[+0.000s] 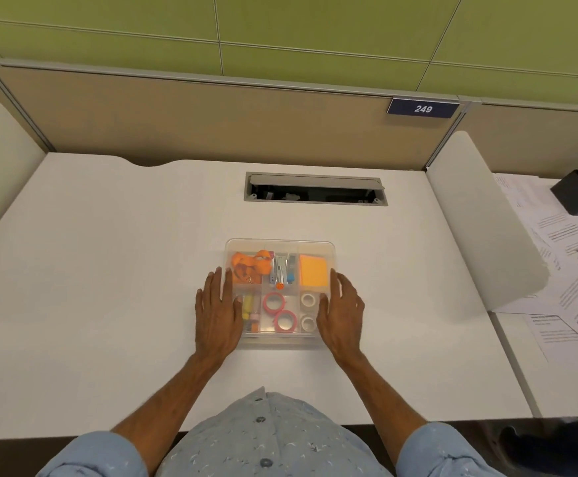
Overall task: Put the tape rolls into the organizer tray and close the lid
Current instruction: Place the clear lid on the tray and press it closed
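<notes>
Four tape rolls (284,321) sat in the near compartments of the clear organizer tray (280,243) at mid-desk as I held my left hand (218,316) and right hand (340,313) flat, fingers spread, against its light, slippery, probably flexible sides, lid seemingly on.

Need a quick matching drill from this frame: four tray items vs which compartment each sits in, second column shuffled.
Items:
1. pink tape rolls
2. white tape rolls
3. orange sticky notes
4. stapler

Compartments of the organizer tray:
A. far middle
B. near right
C. near middle
D. far right

Pairs: 1-C, 2-B, 3-D, 4-A
</notes>
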